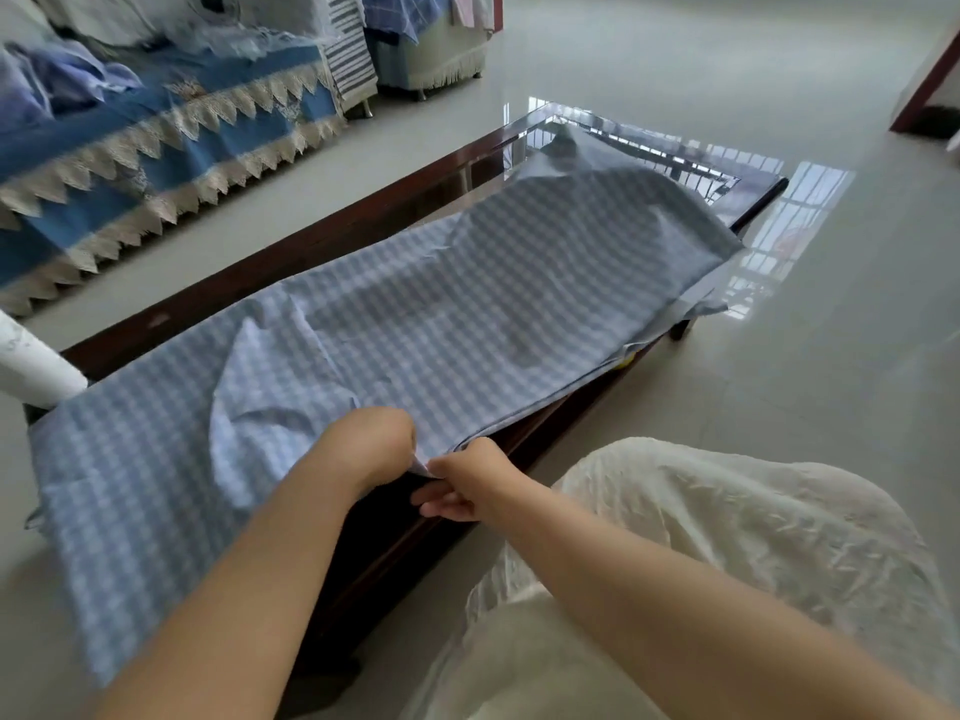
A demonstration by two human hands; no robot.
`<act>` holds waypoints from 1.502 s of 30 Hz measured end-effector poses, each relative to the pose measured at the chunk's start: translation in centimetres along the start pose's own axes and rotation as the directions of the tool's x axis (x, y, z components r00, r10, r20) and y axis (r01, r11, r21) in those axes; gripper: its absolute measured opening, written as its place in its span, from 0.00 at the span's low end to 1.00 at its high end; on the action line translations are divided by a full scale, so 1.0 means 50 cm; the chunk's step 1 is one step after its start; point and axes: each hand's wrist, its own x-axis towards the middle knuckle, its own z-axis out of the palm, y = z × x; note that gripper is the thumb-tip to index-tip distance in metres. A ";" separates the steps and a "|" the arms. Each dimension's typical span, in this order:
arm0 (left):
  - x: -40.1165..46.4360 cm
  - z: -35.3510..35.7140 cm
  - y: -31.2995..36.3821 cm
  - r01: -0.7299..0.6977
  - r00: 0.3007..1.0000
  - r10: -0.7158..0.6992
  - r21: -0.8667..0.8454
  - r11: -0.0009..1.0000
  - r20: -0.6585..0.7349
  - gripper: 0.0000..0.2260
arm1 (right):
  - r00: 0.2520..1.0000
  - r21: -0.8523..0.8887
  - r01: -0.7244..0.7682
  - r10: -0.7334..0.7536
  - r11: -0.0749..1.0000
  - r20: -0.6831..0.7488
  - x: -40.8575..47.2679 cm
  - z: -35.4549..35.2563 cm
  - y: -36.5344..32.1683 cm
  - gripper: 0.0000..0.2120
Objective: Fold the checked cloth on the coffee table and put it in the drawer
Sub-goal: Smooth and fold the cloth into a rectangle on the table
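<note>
A blue-and-white checked cloth [457, 309] lies spread along the dark wooden coffee table [311, 246], covering most of its glass top and hanging over the near-left end. My left hand [376, 444] and my right hand [462, 480] meet at the cloth's near edge, both pinching the same stretch of hem. The far end of the cloth bulges up slightly. No drawer shows in this view.
A sofa with a blue lace-trimmed cover [156, 142] runs along the far left, with loose clothes piled on it. A white cylinder [31, 366] stands by the table's left end. My cream skirt [701, 563] fills the lower right. Glossy tiled floor [779, 70] surrounds the table.
</note>
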 end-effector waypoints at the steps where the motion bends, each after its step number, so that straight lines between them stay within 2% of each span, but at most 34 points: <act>1: -0.013 -0.005 -0.011 -0.003 0.999 0.003 -0.004 1.000 0.053 0.12 | 1.000 -0.016 -0.008 0.009 1.000 0.029 -0.006 0.007 0.008 0.09; 3: -0.033 -0.010 -0.026 -0.036 0.992 0.035 0.004 0.999 0.123 0.09 | 1.000 -0.028 -0.007 0.007 1.000 0.024 -0.013 0.009 0.017 0.11; 4: -0.038 -0.011 -0.030 -0.062 0.986 0.059 0.014 0.998 0.156 0.06 | 0.999 -0.009 0.016 -0.016 1.000 -0.029 -0.014 0.001 0.015 0.12; 6: -0.039 -0.016 -0.032 -0.094 0.975 0.084 0.038 0.995 0.208 0.09 | 0.972 0.105 0.111 -0.086 0.988 -0.221 -0.010 -0.031 0.001 0.17; 8: -0.036 -0.021 -0.026 -0.115 0.964 0.093 0.075 0.991 0.250 0.14 | 0.900 0.225 0.229 -0.118 0.947 -0.419 -0.003 -0.082 -0.025 0.26; 9: -0.029 -0.022 -0.023 -0.128 0.955 0.099 0.086 0.988 0.281 0.19 | 0.854 0.250 0.274 -0.116 0.929 -0.508 0.003 -0.112 -0.039 0.30; 11: -0.007 -0.023 0.003 -0.168 0.947 0.136 0.089 0.982 0.292 0.28 | 0.767 0.293 0.340 -0.083 0.894 -0.636 0.016 -0.182 -0.064 0.31; 13: 0.033 -0.015 0.051 -0.177 0.975 0.171 0.035 0.984 0.141 0.26 | 0.734 0.352 0.394 -0.060 0.849 -0.677 0.029 -0.253 -0.089 0.27; 15: 0.084 -0.005 0.117 -0.234 0.964 0.218 -0.096 0.967 -0.149 0.18 | 0.710 0.402 0.456 -0.052 0.794 -0.702 0.039 -0.324 -0.107 0.25; 18: 0.165 0.006 0.210 -0.401 0.797 0.257 -0.160 0.902 -0.546 0.12 | 0.728 0.505 0.488 -0.012 0.711 -0.686 0.045 -0.425 -0.127 0.21; 19: 0.188 0.005 0.233 -0.414 0.755 0.240 -0.160 0.896 -0.611 0.12 | 0.716 0.520 0.512 -0.005 0.684 -0.698 0.047 -0.459 -0.131 0.18; 21: 0.228 0.007 0.269 -0.414 0.727 0.215 -0.166 0.895 -0.652 0.12 | 0.666 0.479 0.556 -0.019 0.679 -0.746 0.049 -0.515 -0.139 0.12; 23: 0.256 0.020 0.295 -0.394 0.729 0.223 -0.130 0.910 -0.648 0.12 | 0.665 0.410 0.527 -0.061 0.745 -0.744 0.039 -0.557 -0.148 0.10; 25: 0.266 0.040 0.300 -0.368 0.707 0.236 -0.062 0.928 -0.667 0.14 | 0.627 0.193 0.487 -0.187 0.852 -0.756 0.030 -0.590 -0.164 0.12; 27: 0.270 0.053 0.301 -0.388 0.673 0.252 -0.043 0.920 -0.695 0.19 | 0.579 -0.134 0.426 -0.383 0.895 -0.719 0.025 -0.609 -0.188 0.12; 30: 0.273 0.053 0.296 -0.488 0.632 0.271 -0.102 0.867 -0.726 0.27 | 0.568 -0.507 0.260 -0.555 0.822 -0.608 0.026 -0.591 -0.220 0.16; 32: 0.271 0.051 0.291 -0.537 0.626 0.261 -0.163 0.828 -0.735 0.31 | 0.615 -0.612 0.099 -0.532 0.785 -0.582 0.038 -0.577 -0.230 0.22; 34: 0.266 0.048 0.287 -0.543 0.628 0.269 -0.163 0.824 -0.730 0.35 | 0.627 -0.612 -0.021 -0.466 0.790 -0.624 0.044 -0.579 -0.235 0.19; 36: 0.262 0.038 0.289 -0.516 0.650 0.295 -0.122 0.848 -0.700 0.41 | 0.540 -0.673 -0.111 -0.524 0.731 -0.658 0.042 -0.581 -0.241 0.16; 37: 0.261 0.031 0.292 -0.502 0.678 0.299 -0.127 0.855 -0.671 0.44 | 0.467 -0.737 -0.105 -0.621 0.668 -0.629 0.038 -0.570 -0.248 0.15; 38: 0.261 0.022 0.295 -0.486 0.719 0.284 -0.167 0.858 -0.635 0.46 | 0.394 -0.794 -0.037 -0.721 0.607 -0.570 0.036 -0.550 -0.258 0.13; 39: 0.262 0.012 0.300 -0.464 0.761 0.249 -0.235 0.854 -0.599 0.48 | 0.347 -0.834 0.067 -0.797 0.548 -0.495 0.034 -0.522 -0.270 0.11; 40: 0.264 0.004 0.306 -0.431 0.799 0.195 -0.314 0.846 -0.569 0.49 | 0.331 -0.863 0.159 -0.849 0.480 -0.412 0.034 -0.492 -0.280 0.09; 43: 0.270 -0.016 0.324 -0.350 0.851 0.018 -0.542 0.764 -0.525 0.46 | 0.424 -0.966 0.194 -0.902 0.173 -0.077 0.041 -0.425 -0.290 0.12; 45: 0.273 -0.016 0.332 -0.366 0.844 -0.015 -0.595 0.716 -0.537 0.38 | 0.470 -0.964 0.262 -0.878 0.044 0.087 0.045 -0.417 -0.282 0.13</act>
